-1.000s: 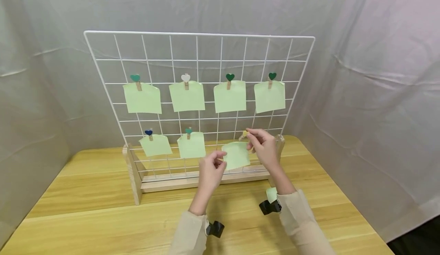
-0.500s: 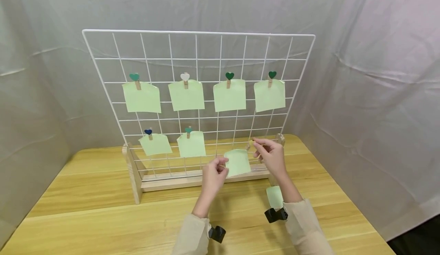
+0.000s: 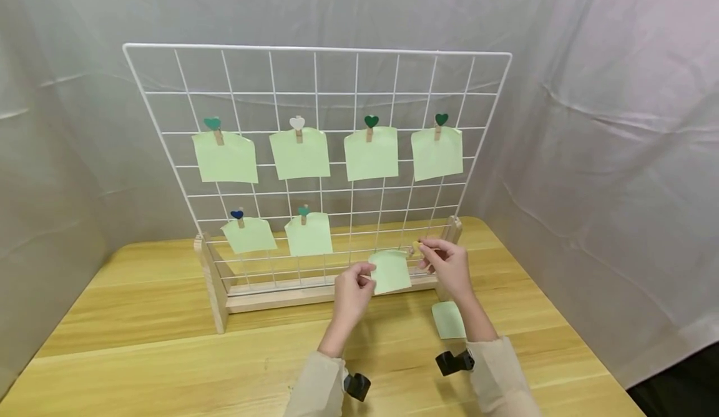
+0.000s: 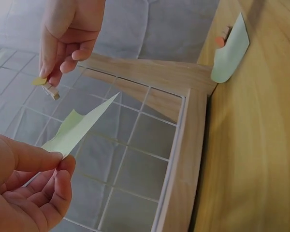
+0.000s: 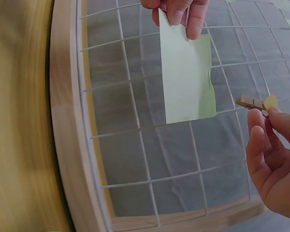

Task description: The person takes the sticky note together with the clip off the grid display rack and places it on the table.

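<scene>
My left hand [image 3: 352,295] pinches the left edge of a light green paper note [image 3: 390,272], holding it before the lower right of the white wire grid [image 3: 352,193]. In the left wrist view the note's far edge is free. To its right, my right hand [image 3: 450,271] pinches a small wooden clothespin [image 5: 251,102] by its end, where a yellow decoration [image 5: 270,102] sits. The clothespin is apart from the note, near the note's upper right corner in the head view.
Several green notes hang on the grid from heart-topped clothespins, like one under a white heart [image 3: 299,156]. Wooden feet [image 3: 212,284] hold the grid upright. Another note [image 3: 448,320] lies on the wooden table [image 3: 168,373], with an orange-topped clothespin [image 4: 222,38] at it.
Both hands have come down slightly and to the right, with the note and clothespin still held. The gap between clothespin and note stays small. More of the note on the table shows.
</scene>
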